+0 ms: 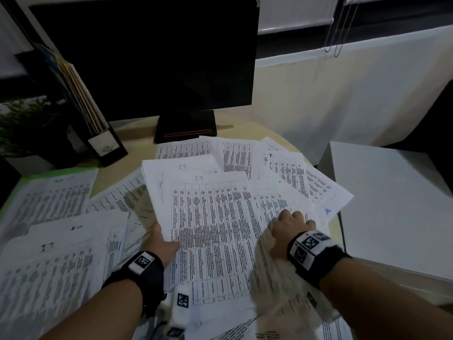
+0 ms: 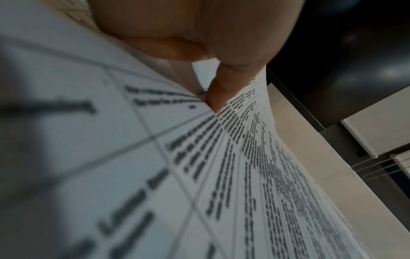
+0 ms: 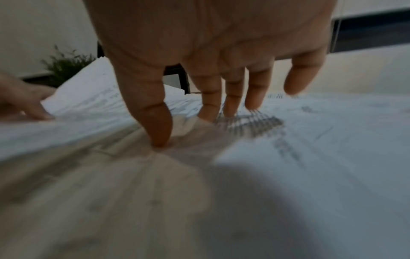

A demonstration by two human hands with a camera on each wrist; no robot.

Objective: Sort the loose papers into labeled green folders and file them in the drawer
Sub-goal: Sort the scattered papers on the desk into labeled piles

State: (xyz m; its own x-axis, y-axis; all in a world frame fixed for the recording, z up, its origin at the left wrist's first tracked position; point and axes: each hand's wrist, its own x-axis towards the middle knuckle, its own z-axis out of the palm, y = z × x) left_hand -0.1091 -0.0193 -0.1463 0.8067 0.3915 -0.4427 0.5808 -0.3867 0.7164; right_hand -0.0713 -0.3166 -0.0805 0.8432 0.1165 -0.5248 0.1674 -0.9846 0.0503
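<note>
A person's left hand (image 1: 163,244) pinches the left edge of a printed sheet (image 1: 215,231), thumb on top and fingers beneath, lifting that edge off the pile — the left wrist view shows the paper curving up against the thumb (image 2: 218,94). The right hand (image 1: 293,228) lies on the papers (image 1: 282,173) to the right, fingers (image 3: 210,98) straight and spread, their tips pressing the pages; it grasps nothing.

Loose sheets of dense tables cover the round desk (image 1: 117,182), fanned and overlapping from the monitor stand (image 1: 185,130) to the near edge. Several carry a handwritten mark that reads roughly "IT" or "T1", seen upside down; the print itself is too small to read. One sheet at the right bears a blue pen scribble (image 1: 327,211).

A green folder (image 1: 27,181) lies open at the desk's left edge with papers on it. Behind it stands a black file holder (image 1: 105,146) of upright folders, its label illegible, beside a plant (image 1: 27,121). A white cabinet (image 1: 397,200) sits right of the desk.
</note>
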